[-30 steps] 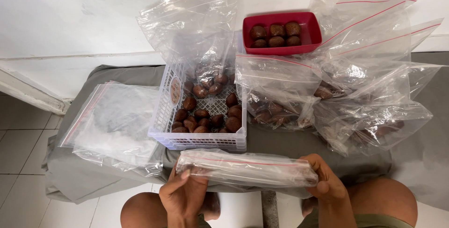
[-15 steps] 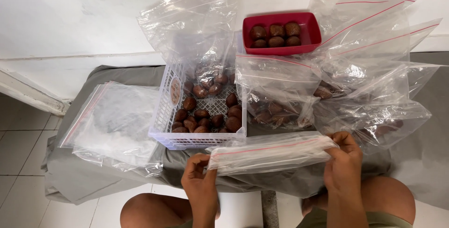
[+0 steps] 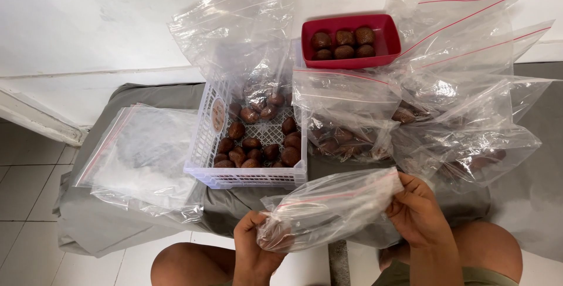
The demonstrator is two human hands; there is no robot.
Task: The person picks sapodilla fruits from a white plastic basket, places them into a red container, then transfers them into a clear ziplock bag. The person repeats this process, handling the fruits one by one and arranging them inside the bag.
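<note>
**Bagging status: several bags filled, fruit remaining in basket**

A grey cloth [image 3: 117, 227] covers a low surface against a white wall. The left hand [image 3: 253, 251] grips the bottom of a clear zip bag [image 3: 331, 207] containing brown fruit; the right hand [image 3: 417, 213] pinches its top edge. Filled bags [image 3: 463, 139] lie right. The white basket [image 3: 205, 139] holds fruit; empty bags [image 3: 146, 157] remain left.

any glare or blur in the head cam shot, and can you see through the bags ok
Head view: soft even daylight, sharp throughout, no motion blur; faint white sheen on the piled bags; the held bag is crinkled, hazing its brown contents near the left hand; right hand crisp.
</note>
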